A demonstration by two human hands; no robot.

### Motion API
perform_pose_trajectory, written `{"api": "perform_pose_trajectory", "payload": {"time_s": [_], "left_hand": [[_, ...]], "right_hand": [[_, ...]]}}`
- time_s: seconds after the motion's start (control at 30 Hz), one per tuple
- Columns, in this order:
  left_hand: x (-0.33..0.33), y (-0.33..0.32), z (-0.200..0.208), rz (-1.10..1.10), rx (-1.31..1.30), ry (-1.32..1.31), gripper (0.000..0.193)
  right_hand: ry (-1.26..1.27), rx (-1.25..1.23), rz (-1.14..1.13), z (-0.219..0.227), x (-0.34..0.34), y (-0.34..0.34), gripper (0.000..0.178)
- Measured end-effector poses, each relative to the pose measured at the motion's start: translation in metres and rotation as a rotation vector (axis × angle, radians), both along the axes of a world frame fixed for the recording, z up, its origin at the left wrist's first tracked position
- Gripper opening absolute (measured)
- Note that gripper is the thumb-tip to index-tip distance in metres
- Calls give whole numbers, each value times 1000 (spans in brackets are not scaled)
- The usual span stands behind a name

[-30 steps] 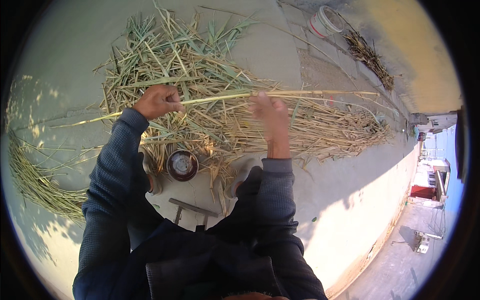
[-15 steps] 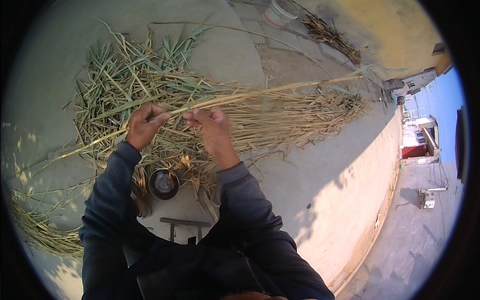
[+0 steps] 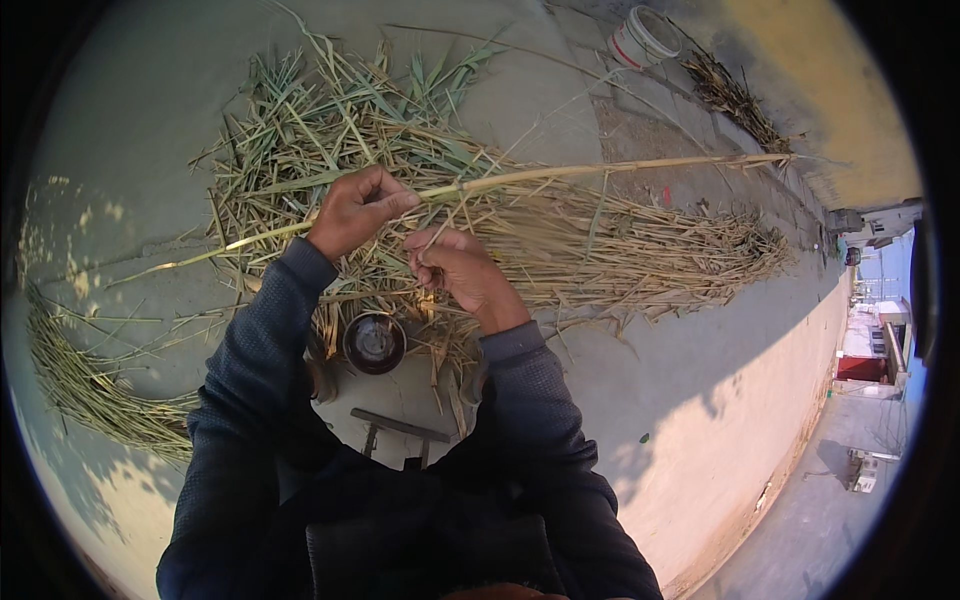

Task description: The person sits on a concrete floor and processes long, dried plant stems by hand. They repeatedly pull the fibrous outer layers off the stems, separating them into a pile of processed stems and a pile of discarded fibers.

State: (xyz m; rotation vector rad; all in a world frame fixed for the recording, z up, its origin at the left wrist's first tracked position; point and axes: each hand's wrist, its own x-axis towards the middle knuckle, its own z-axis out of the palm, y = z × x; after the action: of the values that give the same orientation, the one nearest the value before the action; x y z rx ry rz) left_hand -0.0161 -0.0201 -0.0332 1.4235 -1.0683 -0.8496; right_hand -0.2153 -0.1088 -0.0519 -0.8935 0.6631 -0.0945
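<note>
Two bare hands work on a single long reed stalk (image 3: pixel 600 172) above a concrete floor (image 3: pixel 650 400). The left hand (image 3: pixel 355 208) is closed in a fist around the stalk, thumb on top, gripping it near its middle. The stalk runs almost level across the view, its green leafy end trailing past the left hand toward the left edge of the floor, its dry yellow end reaching toward the upper right. Just beside and below the left hand, the right hand (image 3: pixel 462 270) has its fingers curled in, pinching a thin strip (image 3: pixel 445 222) that rises to the stalk; it looks like a leaf sheath, though the strip is too fine to be certain. Both forearms wear dark blue sleeves.

Under the hands lies a wide heap of cut reeds (image 3: pixel 560 240), green leaves at the upper left, pale dry stems spreading to the right. A separate bundle of green stalks (image 3: pixel 90 385) lies along the left edge of the floor. Near the person's knees sits a small round dark bowl (image 3: pixel 374 342), with a low stool (image 3: pixel 398 428) just below it. A white bucket (image 3: pixel 643 38) stands at the far upper edge, beside a small pile of dry trimmings (image 3: pixel 738 98).
</note>
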Motion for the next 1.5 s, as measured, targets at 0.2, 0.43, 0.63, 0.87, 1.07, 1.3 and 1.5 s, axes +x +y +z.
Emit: {"api": "perform_pose_trajectory", "payload": {"time_s": [0.2, 0.43, 0.63, 0.87, 1.07, 1.3, 1.5], "left_hand": [[12, 7, -3, -83, 129, -38, 22], [42, 21, 0, -200, 174, 10, 31], [73, 29, 5, -142, 287, -84, 33], [-8, -2, 8, -22, -133, -573, 19], [-16, -3, 6, 45, -243, -663, 19], [5, -1, 17, 321, -219, -91, 17], [80, 20, 13, 515, -149, -434, 21]], "right_hand": [[440, -1300, 236, -7, 3, -2, 43], [-381, -291, -580, 20, -43, -76, 33], [-352, -286, -655, 23, -62, -86, 22], [-276, -298, -464, 23, -14, -31, 21], [-134, -272, -606, 25, -8, -22, 25], [-81, -244, -712, 10, -13, -23, 26], [-46, -267, -725, 1, -21, -35, 26]]}}
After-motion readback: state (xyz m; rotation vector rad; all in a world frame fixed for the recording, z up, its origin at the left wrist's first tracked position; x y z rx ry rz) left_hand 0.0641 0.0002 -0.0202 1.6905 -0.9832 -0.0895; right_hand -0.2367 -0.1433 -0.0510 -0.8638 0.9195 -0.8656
